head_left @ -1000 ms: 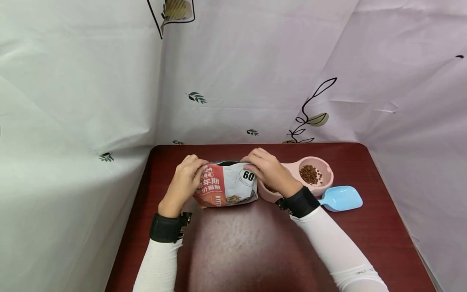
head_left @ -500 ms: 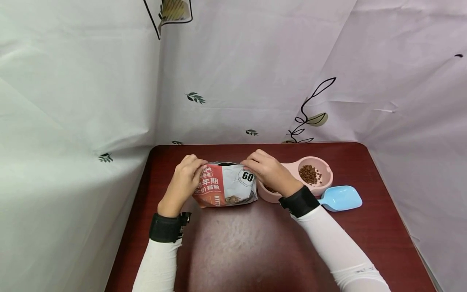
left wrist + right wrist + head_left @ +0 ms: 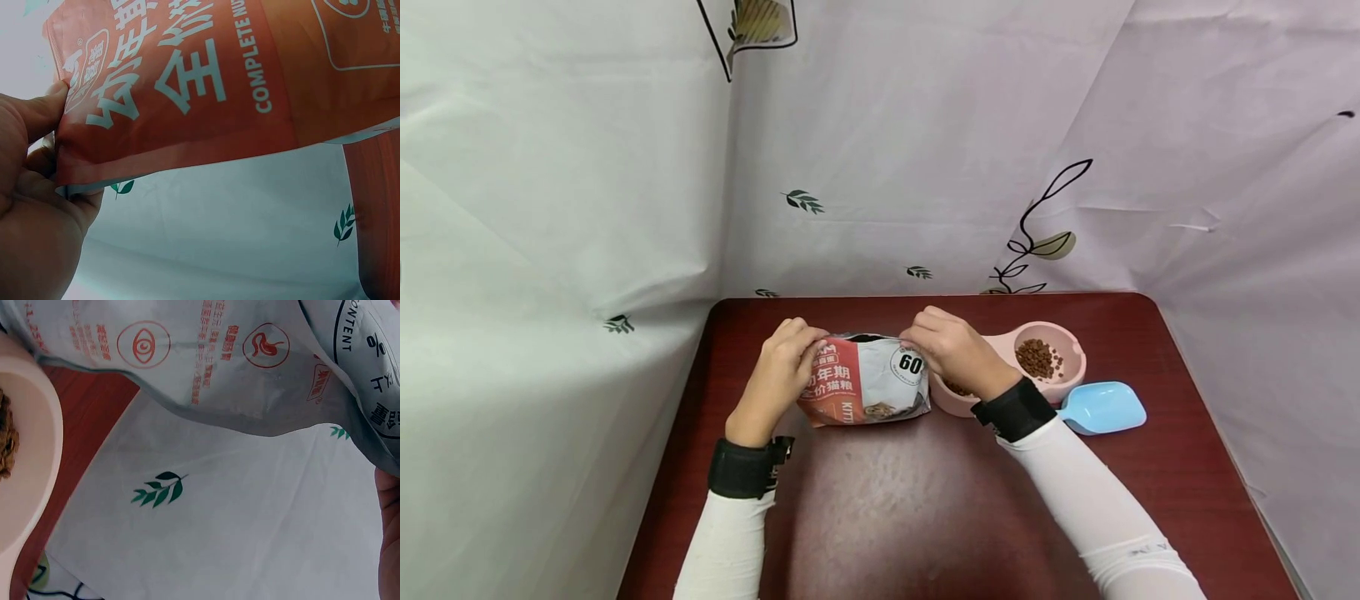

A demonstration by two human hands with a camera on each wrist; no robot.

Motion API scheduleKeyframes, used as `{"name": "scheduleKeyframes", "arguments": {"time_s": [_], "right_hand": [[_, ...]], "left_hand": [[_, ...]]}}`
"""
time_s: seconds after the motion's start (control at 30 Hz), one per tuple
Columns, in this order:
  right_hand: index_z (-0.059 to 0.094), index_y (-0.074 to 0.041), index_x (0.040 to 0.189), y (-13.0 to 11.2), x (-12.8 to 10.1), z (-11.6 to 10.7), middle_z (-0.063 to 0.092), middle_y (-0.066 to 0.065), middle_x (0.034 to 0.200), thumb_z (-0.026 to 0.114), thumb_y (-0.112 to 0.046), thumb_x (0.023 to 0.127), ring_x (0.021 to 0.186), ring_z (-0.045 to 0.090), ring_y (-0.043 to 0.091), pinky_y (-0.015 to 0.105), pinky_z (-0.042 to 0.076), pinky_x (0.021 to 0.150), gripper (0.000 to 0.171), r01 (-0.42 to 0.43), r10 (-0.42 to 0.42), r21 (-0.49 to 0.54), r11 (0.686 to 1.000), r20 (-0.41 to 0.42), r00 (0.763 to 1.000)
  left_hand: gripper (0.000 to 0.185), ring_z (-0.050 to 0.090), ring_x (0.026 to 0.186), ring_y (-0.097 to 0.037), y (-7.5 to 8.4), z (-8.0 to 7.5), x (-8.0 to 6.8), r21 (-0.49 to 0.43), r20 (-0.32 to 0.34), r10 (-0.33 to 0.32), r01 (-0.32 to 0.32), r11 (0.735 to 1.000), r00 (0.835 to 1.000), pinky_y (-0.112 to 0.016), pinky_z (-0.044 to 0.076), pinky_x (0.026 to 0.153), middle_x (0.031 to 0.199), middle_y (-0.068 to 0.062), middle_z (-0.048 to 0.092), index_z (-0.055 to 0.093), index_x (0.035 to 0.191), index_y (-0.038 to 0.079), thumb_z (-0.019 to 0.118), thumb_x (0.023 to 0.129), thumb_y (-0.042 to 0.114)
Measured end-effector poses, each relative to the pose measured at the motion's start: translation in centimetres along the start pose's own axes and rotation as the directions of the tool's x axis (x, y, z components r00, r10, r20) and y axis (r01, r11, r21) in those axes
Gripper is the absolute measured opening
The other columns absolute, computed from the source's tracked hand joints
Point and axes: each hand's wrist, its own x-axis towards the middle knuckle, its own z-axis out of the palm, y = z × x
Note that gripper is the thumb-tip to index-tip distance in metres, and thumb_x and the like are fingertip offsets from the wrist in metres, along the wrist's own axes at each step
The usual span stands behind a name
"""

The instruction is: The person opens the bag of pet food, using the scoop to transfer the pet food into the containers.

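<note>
A red and white bag of cat food (image 3: 842,383) stands on the table, its top edge parted by a narrow dark gap. The left hand (image 3: 780,367) pinches the bag's top left corner. In the left wrist view its thumb presses the red front of the bag (image 3: 206,75), with fingers behind. At the top right corner the right hand (image 3: 958,350) pinches the bag's edge. The right wrist view shows the bag's grey printed side (image 3: 206,369) and only a sliver of that hand (image 3: 389,531).
Right of the bag sits a pink double bowl (image 3: 1072,358) with brown kibble (image 3: 1036,358) in both hollows; the right hand partly covers the nearer one. A light blue scoop (image 3: 1102,407) lies beside it on the dark red table (image 3: 880,508). White patterned cloth (image 3: 880,167) hangs behind.
The right fingers have shifted slightly along the bag's top edge, and the dark gap there looks narrower than a second ago. The left hand, bowl and scoop stay in place.
</note>
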Motion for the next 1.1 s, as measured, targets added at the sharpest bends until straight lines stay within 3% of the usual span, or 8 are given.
{"name": "scheduleKeyframes", "arguments": {"time_s": [0.27, 0.5, 0.77, 0.93, 1.1], "right_hand": [[0.074, -0.004, 0.108, -0.5, 0.0, -0.1, 0.065, 0.004, 0.100, 0.063, -0.005, 0.101, 0.096, 0.058, 0.021, 0.030, 0.051, 0.085, 0.013, -0.017, 0.020, -0.042, 0.999, 0.072, 0.997], [0.063, -0.001, 0.136, -1.9, 0.7, 0.0, 0.067, 0.008, 0.114, 0.053, 0.000, 0.103, 0.102, 0.061, 0.021, 0.031, 0.053, 0.090, 0.034, -0.004, 0.029, -0.203, 0.979, 0.117, 0.993], [0.066, 0.003, 0.121, -3.6, 2.0, 0.4, 0.065, 0.013, 0.113, 0.055, 0.004, 0.101, 0.101, 0.061, 0.026, 0.034, 0.055, 0.088, 0.023, -0.052, 0.066, -0.192, 0.980, 0.067, 0.996], [0.068, 0.001, 0.117, -3.5, 2.0, 0.6, 0.066, 0.010, 0.111, 0.066, -0.005, 0.100, 0.101, 0.062, 0.023, 0.033, 0.054, 0.089, 0.018, -0.104, 0.112, -0.161, 0.981, 0.041, 0.993], [0.071, -0.004, 0.111, -3.0, 1.9, 0.9, 0.067, 0.007, 0.105, 0.072, -0.012, 0.098, 0.098, 0.063, 0.020, 0.031, 0.055, 0.086, 0.015, -0.098, 0.100, -0.126, 0.987, 0.016, 0.995]], "left_hand": [[0.009, 0.054, 0.082, -0.021, -0.1, 0.2, -0.1, -0.001, 0.004, -0.015, 0.015, 1.000, 1.000, -0.035, 0.051, 0.069, 0.088, -0.008, 0.062, 0.076, 0.104, 0.000, 0.069, 0.097, 0.003], [0.010, 0.054, 0.083, -0.022, -0.1, 0.2, -0.1, -0.001, -0.003, -0.023, 0.023, 1.000, 1.000, -0.036, 0.052, 0.070, 0.088, -0.009, 0.063, 0.076, 0.104, 0.000, 0.070, 0.097, 0.002], [0.009, 0.055, 0.083, -0.023, 0.0, 0.2, 0.0, 0.004, -0.016, -0.016, 0.017, 1.000, 1.000, -0.037, 0.052, 0.070, 0.087, -0.009, 0.063, 0.076, 0.103, -0.001, 0.070, 0.096, 0.001], [0.008, 0.055, 0.082, -0.022, -0.1, 0.3, -0.1, 0.002, -0.037, 0.003, -0.003, 1.000, 0.999, -0.036, 0.051, 0.068, 0.086, -0.008, 0.062, 0.076, 0.102, 0.000, 0.071, 0.096, 0.001], [0.008, 0.054, 0.081, -0.021, -0.1, 0.4, -0.2, -0.002, -0.054, 0.026, -0.026, 1.000, 0.998, -0.036, 0.049, 0.067, 0.086, -0.008, 0.062, 0.076, 0.102, 0.000, 0.070, 0.096, 0.000]]}}
